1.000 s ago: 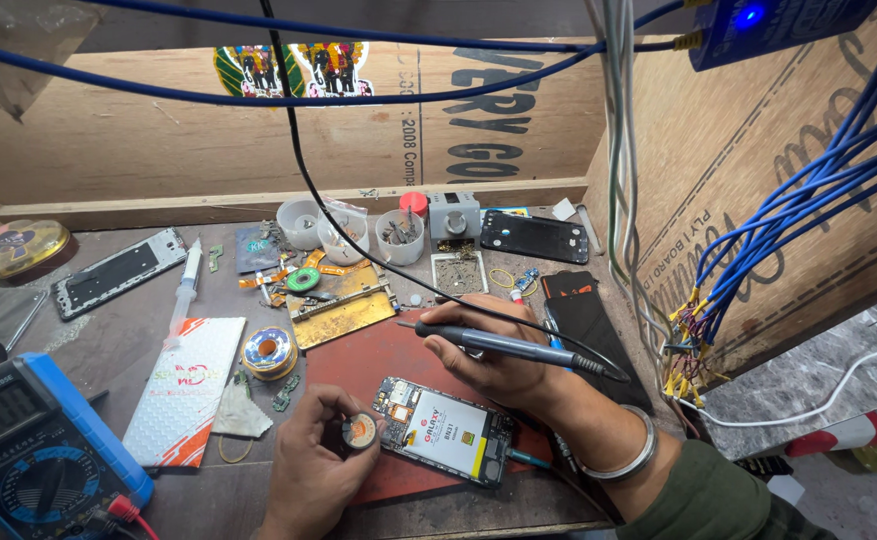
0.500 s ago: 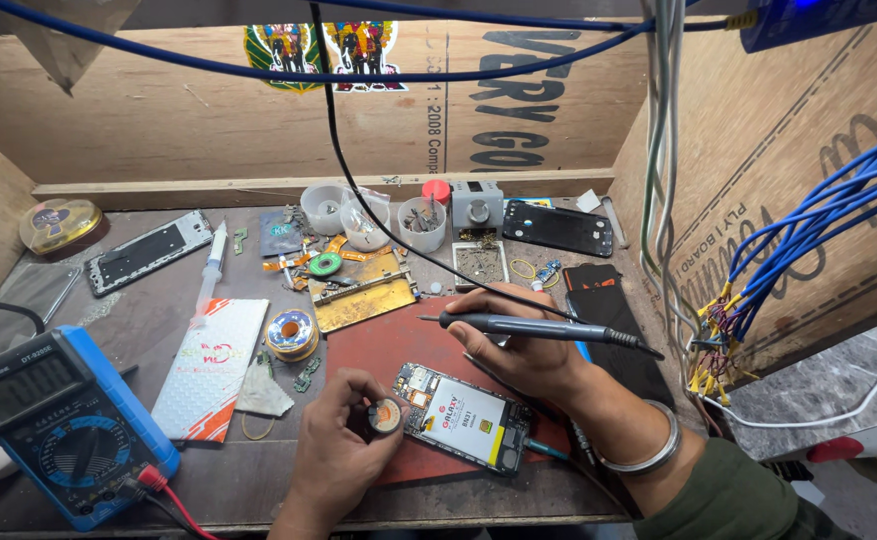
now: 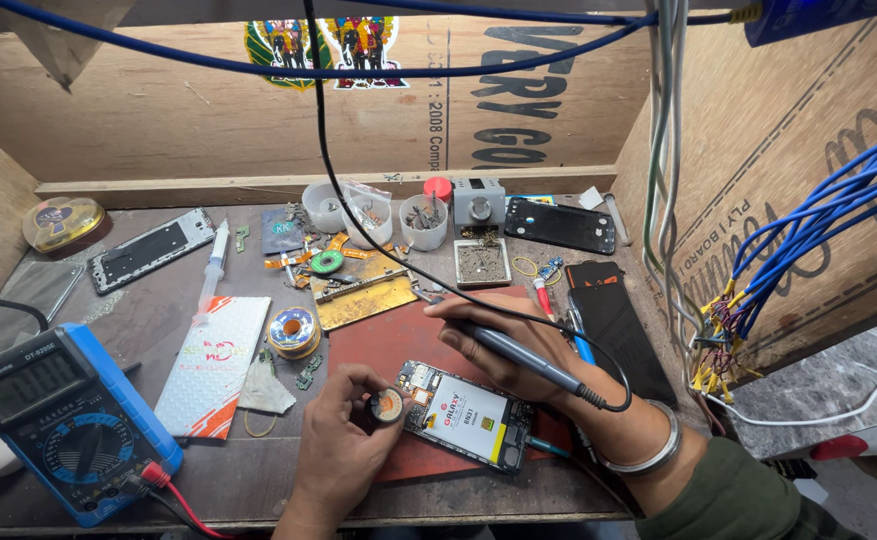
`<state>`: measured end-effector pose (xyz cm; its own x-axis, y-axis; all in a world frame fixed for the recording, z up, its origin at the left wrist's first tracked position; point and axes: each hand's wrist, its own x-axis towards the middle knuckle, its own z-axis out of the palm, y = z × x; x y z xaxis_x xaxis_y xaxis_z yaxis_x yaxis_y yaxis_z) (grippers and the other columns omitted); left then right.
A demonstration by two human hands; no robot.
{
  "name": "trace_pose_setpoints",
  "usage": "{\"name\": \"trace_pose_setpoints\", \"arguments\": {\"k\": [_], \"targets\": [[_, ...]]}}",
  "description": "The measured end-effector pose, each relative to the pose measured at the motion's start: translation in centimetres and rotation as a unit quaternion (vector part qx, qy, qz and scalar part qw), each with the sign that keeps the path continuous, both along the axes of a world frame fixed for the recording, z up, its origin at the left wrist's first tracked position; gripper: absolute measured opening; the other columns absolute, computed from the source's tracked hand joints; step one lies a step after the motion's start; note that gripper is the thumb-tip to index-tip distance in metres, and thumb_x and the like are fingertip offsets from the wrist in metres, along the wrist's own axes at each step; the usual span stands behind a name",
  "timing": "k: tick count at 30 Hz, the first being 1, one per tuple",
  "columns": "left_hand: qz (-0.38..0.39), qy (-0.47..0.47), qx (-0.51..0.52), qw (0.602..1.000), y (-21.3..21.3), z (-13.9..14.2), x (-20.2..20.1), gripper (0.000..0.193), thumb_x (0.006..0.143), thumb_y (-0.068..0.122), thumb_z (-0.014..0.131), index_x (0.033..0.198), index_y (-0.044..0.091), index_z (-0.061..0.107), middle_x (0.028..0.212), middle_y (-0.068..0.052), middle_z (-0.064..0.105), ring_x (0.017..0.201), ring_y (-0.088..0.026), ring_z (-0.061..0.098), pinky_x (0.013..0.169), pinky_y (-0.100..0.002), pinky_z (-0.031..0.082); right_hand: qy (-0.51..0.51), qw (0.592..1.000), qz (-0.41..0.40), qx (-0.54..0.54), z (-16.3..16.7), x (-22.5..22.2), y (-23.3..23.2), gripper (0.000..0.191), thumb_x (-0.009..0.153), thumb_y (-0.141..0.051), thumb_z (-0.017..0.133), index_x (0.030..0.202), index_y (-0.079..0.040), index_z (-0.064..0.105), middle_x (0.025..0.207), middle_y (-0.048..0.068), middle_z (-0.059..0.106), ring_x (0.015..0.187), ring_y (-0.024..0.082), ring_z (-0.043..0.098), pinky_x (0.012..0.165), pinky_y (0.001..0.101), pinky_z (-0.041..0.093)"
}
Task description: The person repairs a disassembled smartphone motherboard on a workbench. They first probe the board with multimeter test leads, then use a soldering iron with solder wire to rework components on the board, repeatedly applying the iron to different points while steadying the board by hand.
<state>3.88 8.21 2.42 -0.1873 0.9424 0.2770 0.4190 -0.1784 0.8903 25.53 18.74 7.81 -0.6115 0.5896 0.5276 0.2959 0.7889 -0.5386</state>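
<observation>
On red mat | left fingers grip flux tin | right fingers grip soldering iron

A worn brown bench is carrying a red mat under both hands. A solder spool and a white packet are lying left of the left hand, a blue multimeter farther left. Small white cups are standing beyond the right hand.
</observation>
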Motion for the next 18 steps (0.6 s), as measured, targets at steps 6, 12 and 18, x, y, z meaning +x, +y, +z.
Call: {"name": "trace_pose_setpoints", "arguments": {"k": [6,12,18], "targets": [[-0.01,-0.006,0.009,1.0,0.1,-0.2,-0.1,0.032,0.076,0.012,0.086,0.094,0.007,0.06,0.075,-0.001,0.07,0.066,-0.006,0.067,0.054,-0.024,0.053,0.034,0.996,0.069,-0.037,-0.7,-0.2,0.2,0.028,0.095,-0.008,0.07,0.123,-0.009,0.068,0.113,0.012,0.076,0.101,0.025,0.078,0.084,0.0335,0.062],[-0.007,0.0,0.004,1.0,0.0,-0.2,-0.2,0.031,0.076,0.012,0.086,0.092,0.007,0.061,0.078,-0.002,0.069,0.063,-0.007,0.064,0.052,-0.026,0.05,0.011,0.991,0.131,-0.042,-1.7,-0.7,0.0,0.045,0.083,0.008,0.068,0.125,-0.007,0.063,0.108,0.011,0.071,0.098,0.024,0.076,0.081,0.0321,0.06],[-0.008,-0.004,-0.008,1.0,-0.1,-0.1,-0.1,0.029,0.076,0.013,0.086,0.09,0.006,0.061,0.079,-0.003,0.068,0.061,-0.008,0.064,0.051,-0.026,0.05,0.031,0.988,0.152,-0.002,-1.8,-1.0,-0.4,0.047,0.084,0.008,0.07,0.127,-0.009,0.062,0.108,0.011,0.071,0.094,0.027,0.073,0.08,0.0345,0.058]]}}
